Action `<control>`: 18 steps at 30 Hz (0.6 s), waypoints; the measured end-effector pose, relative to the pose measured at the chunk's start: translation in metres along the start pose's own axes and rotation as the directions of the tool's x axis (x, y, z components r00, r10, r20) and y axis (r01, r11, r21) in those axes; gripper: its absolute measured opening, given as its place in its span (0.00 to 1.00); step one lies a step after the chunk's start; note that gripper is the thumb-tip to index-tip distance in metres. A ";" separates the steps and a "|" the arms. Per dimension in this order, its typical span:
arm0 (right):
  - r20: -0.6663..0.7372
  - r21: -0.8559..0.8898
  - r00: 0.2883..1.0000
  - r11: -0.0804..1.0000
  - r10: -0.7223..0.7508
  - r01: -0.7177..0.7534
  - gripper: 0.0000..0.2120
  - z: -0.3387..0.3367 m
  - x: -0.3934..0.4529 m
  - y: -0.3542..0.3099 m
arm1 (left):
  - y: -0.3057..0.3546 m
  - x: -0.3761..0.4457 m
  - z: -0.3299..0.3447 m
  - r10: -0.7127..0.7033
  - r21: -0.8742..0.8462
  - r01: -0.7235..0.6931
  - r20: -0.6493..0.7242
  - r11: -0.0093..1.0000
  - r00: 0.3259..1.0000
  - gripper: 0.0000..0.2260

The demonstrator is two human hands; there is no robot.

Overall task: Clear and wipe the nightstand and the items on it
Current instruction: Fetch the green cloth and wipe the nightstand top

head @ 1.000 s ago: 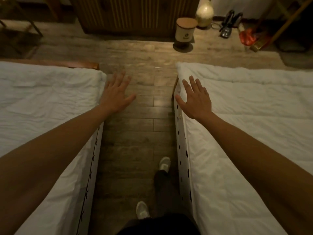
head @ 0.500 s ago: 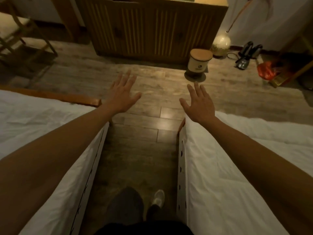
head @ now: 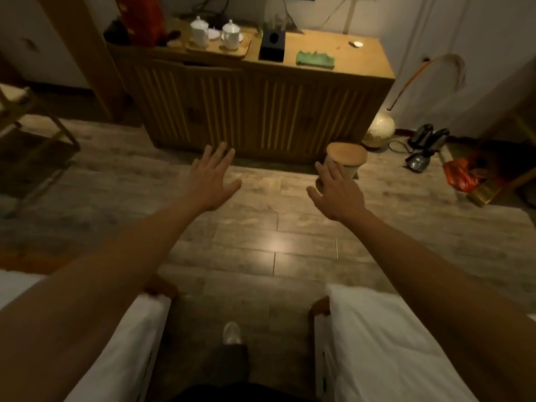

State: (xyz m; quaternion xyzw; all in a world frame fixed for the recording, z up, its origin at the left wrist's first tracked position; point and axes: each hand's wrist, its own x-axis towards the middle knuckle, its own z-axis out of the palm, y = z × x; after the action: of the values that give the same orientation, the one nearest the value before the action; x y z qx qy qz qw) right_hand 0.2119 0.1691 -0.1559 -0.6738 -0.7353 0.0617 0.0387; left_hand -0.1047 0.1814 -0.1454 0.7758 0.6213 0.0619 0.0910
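Note:
A wooden slatted cabinet [head: 261, 111] stands ahead against the wall. On its top lie a green cloth [head: 315, 58], a black tissue box [head: 271, 44], a wooden tray [head: 246, 50] with two white lidded cups [head: 231, 33], and a red object [head: 142, 15] at the left. My left hand [head: 210, 181] and my right hand [head: 338, 192] are stretched forward over the floor, fingers spread, holding nothing, well short of the cabinet.
Two white beds flank me, the left bed [head: 127, 343] and the right bed [head: 385, 338], with a wooden floor aisle between. A lidded bin [head: 348, 158], a round vase [head: 380, 130], kettles [head: 423, 146] and a red bag [head: 461, 175] sit on the floor at right. A rack [head: 32, 146] stands left.
I have walked forward down the aisle; the beds slid back to the bottom of the view and the cabinet top with its items has come into view. Both hands stay open.

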 end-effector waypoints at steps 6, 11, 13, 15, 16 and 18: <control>-0.041 -0.069 0.998 0.996 -0.055 0.052 0.33 -0.014 0.127 0.017 | -0.006 0.151 -0.019 0.099 0.014 -0.099 -0.012 0.995 0.995 0.34; -0.042 -0.067 0.999 0.998 -0.018 0.015 0.33 -0.018 0.236 0.062 | 0.008 0.287 -0.018 0.205 0.081 -0.204 -0.003 0.975 0.979 0.34; -0.033 -0.078 0.999 0.997 -0.027 0.025 0.33 -0.016 0.290 0.085 | 0.012 0.341 -0.012 0.215 0.096 -0.213 -0.010 0.972 0.977 0.33; -0.007 -0.050 1.000 0.999 -0.016 0.015 0.33 -0.018 0.351 0.112 | 0.016 0.402 -0.007 0.217 0.110 -0.214 -0.018 0.971 0.976 0.33; 0.002 -0.022 1.000 1.000 -0.010 0.010 0.33 -0.020 0.372 0.120 | 0.015 0.422 -0.007 0.213 0.121 -0.210 -0.015 0.970 0.977 0.33; 0.044 0.032 0.999 0.999 -0.002 0.000 0.33 -0.026 0.418 0.139 | 0.018 0.469 -0.010 0.185 0.122 -0.187 0.026 0.975 0.982 0.34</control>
State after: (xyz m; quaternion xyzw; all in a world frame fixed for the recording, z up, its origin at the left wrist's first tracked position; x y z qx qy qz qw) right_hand 0.3153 0.5984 -0.1608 -0.6713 -0.7352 0.0881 0.0333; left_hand 0.0136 0.6353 -0.1396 0.8352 0.5478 0.0260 0.0411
